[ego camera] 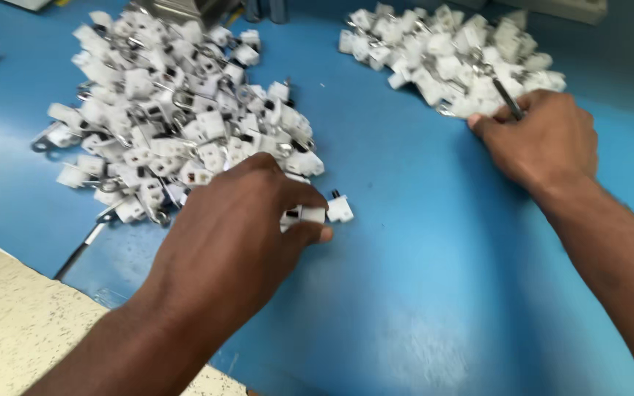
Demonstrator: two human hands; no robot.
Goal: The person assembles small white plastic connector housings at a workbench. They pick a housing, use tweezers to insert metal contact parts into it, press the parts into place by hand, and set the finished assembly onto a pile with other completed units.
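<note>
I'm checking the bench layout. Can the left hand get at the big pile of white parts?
Probably yes: the left hand lies at the near edge of the big pile of white parts, with nothing between them.

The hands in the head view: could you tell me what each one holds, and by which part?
The left hand pinches a small white plastic part by its sides. The right hand grips a thin metal tool by its lower end.
</note>
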